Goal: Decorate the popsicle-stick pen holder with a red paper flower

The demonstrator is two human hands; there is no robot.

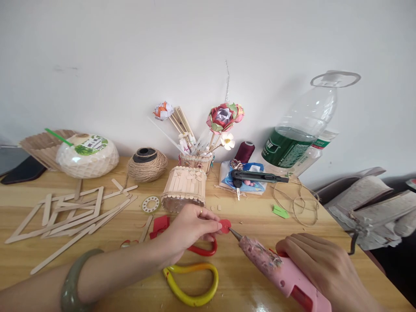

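Between the thumb and fingers of my left hand (195,225) is a small red paper piece (225,225), roughly round. My right hand (320,255) grips a pink hot glue gun (279,271), whose metal nozzle points at the red piece and is at or very near its edge. Dried glue coats the gun's front. Under my left hand lie scissors with a red handle loop (204,249) and a yellow handle loop (193,299); their blades are hidden. Red paper scraps (160,225) rest left of my fingers.
Popsicle sticks (78,212) are scattered at left. Behind stand a coconut (87,156), a twine roll (147,164), a stick-covered container (184,184), a holder with paper flowers (224,118), a utility knife (260,176) on a tissue pack, and a large bottle (289,147).
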